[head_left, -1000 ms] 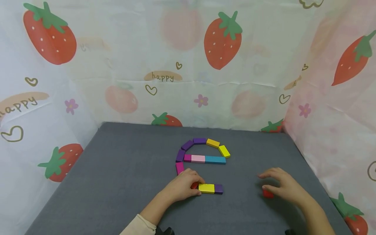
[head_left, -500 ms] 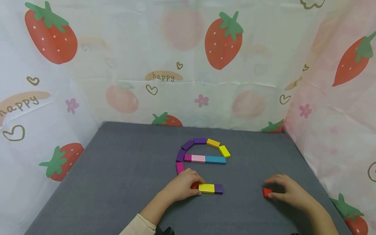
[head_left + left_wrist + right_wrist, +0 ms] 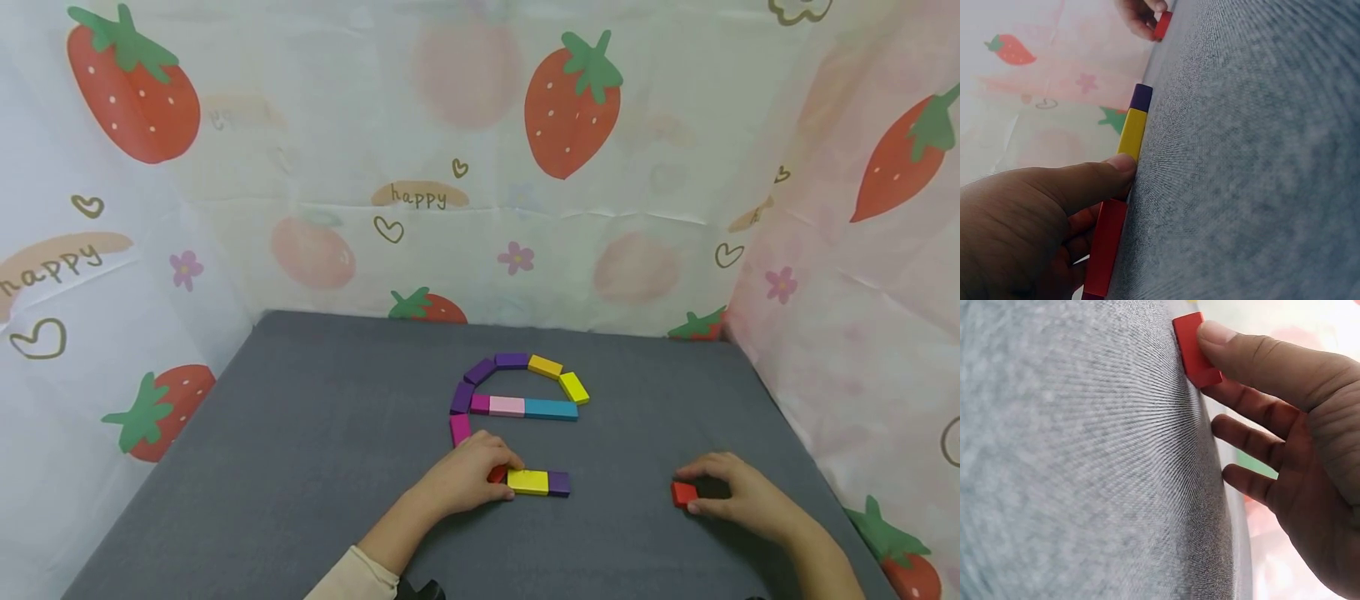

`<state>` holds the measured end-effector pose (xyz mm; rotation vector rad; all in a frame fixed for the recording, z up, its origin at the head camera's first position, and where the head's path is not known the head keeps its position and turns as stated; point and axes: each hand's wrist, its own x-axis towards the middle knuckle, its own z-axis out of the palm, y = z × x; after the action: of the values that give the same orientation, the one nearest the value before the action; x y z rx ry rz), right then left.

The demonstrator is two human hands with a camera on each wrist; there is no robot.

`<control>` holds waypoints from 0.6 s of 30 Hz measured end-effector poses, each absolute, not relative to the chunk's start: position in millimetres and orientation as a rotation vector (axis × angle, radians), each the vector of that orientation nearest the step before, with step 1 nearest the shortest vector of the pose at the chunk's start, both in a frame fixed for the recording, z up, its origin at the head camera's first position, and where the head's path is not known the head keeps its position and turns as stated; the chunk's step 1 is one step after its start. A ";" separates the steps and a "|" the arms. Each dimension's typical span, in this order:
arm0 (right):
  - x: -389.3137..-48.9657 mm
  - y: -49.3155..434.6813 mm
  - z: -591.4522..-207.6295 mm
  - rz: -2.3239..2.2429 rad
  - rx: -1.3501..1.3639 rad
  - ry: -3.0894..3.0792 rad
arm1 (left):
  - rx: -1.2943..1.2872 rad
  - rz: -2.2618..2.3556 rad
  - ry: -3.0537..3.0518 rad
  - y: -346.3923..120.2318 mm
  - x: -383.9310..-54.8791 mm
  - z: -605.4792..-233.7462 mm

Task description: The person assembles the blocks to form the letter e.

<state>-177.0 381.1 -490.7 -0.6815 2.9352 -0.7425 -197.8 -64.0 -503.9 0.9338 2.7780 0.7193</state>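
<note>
My left hand rests over the lower left of a row of coloured blocks, its thumb and index finger pinching the left end of a yellow block. A purple block adjoins that block's right end. Beside the thumb, a red block lies under the hand in the left wrist view. Farther right, my right hand pinches a separate small red block between thumb and index finger, low on the cloth. The other fingers of this hand are spread beside it.
Several purple blocks and two yellow ones form an arc, continued by a magenta block. Inside it runs a bar with a pink block and a blue block. Strawberry-printed curtains enclose the grey cloth-covered table.
My right hand has lowered around the small red block, thumb and index finger closing on it. The left hand and the arranged blocks have stayed in place.
</note>
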 end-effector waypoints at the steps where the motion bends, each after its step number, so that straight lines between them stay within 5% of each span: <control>1: -177.0 380.9 -490.7 -0.741 -0.685 2.933 | 0.935 0.717 2.780 -64.1 -197.9 -504.0; 18: -177.4 378.9 -493.2 -0.756 -0.770 2.930 | 0.926 0.721 2.768 -64.0 -198.2 -504.0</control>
<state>-177.4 378.9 -493.2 -0.7697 2.9304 -0.7556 -198.2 -64.0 -504.0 0.9261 2.7679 0.7212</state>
